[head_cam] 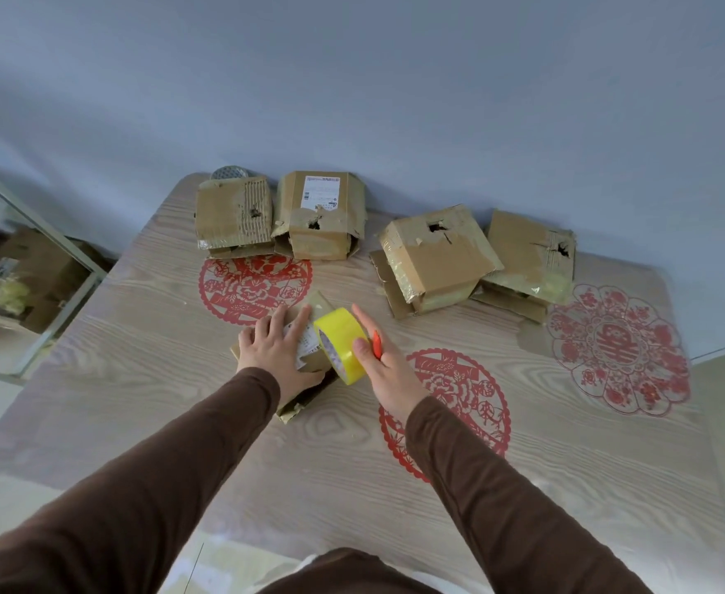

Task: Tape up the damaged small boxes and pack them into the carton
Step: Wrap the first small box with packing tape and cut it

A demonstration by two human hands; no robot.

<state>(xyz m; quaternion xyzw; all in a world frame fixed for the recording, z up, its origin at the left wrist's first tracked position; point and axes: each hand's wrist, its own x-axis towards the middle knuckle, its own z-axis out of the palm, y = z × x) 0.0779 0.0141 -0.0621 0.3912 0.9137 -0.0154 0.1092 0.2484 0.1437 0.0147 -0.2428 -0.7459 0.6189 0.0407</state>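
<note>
On the near middle of the worktop (180, 422), your left hand (275, 345) lies flat with spread fingers on the small box (309, 336) and holds it down. Your right hand (377, 362) holds the yellow tape roll (340, 342) against the right side of this box, thumb on the rim of the roll and fingers straight along its far side; something small and orange (377, 342), maybe a cutter, sits in the same hand. I judge you are about to lay the tape. Keep the left palm pressing so the box does not slide, pull the roll in one straight line over the torn place, and rub the strip flat before you cut. Four other damaged boxes (437, 255) wait at the far edge, each with a hole. The carton I cannot find on the worktop
</note>
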